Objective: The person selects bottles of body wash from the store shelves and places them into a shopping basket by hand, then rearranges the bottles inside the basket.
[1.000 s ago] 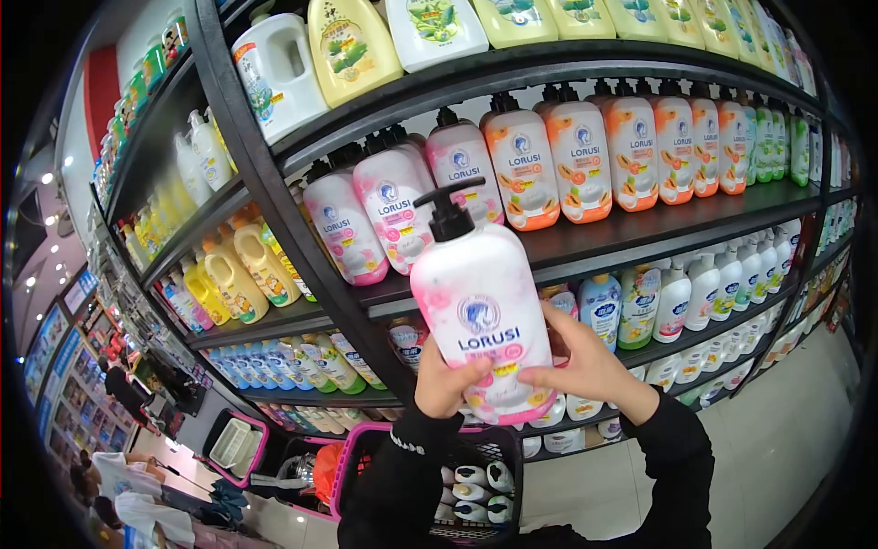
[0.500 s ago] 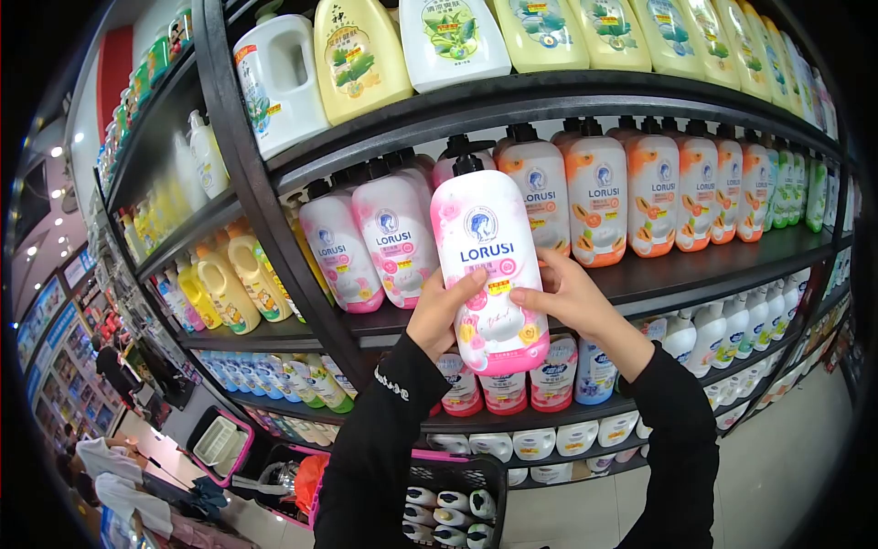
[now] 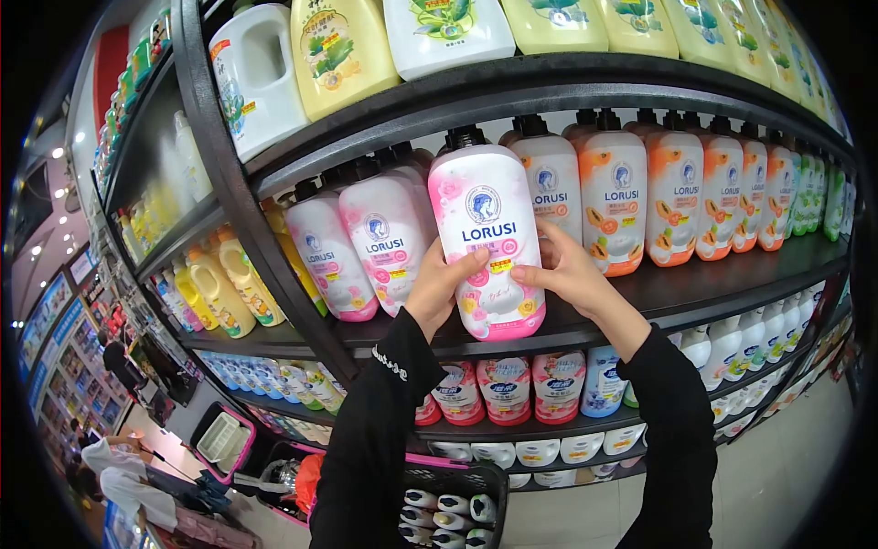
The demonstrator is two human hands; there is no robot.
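Note:
Between my two hands is a pink and white LORUSI pump bottle (image 3: 487, 220), upright with its label facing me. My left hand (image 3: 441, 285) wraps its left side, thumb across the front. On the opposite side my right hand (image 3: 569, 274) grips it, thumb also on the front. The bottle is at the front of the middle shelf (image 3: 604, 306); whether its base touches the shelf I cannot tell. Matching pink bottles (image 3: 384, 233) stand just to its left, and orange papaya-print bottles (image 3: 613, 201) line up to its right.
Large yellow and white bottles (image 3: 338, 55) fill the shelf above. Pink pouches or bottles (image 3: 503, 389) stand on the shelf below. A black basket (image 3: 489, 462) holding several bottles sits on the floor under my arms. People (image 3: 128, 494) are at the lower left.
The held pump bottle has moved closer to the shelf, its base higher against the shelf edge. Both hands keep their grip, and the view has shifted slightly.

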